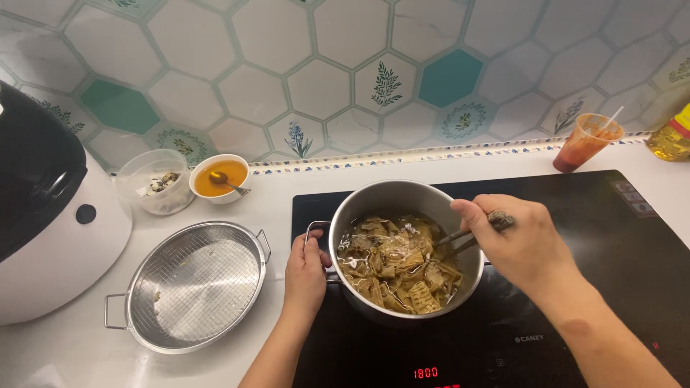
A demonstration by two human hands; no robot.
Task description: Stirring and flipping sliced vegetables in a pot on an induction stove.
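Stirring going on here: right hand (519, 243) has a closed grip on a utensil (460, 241) whose working end is down in the food (392, 264), brownish strips in liquid. Left hand (305, 269) is wrapped around the handle (316, 230) of the steel pot (402, 197), which sits on the black cooktop (611, 237). Off to the left on the white table (287, 194): a mesh strainer (194, 284), a bowl (219, 178) of orange sauce, and a white cooker (43, 215).

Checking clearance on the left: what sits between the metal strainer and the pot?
In the head view, only the left hand, gripping the pot's side handle, and bare white counter lie between it and the metal strainer.
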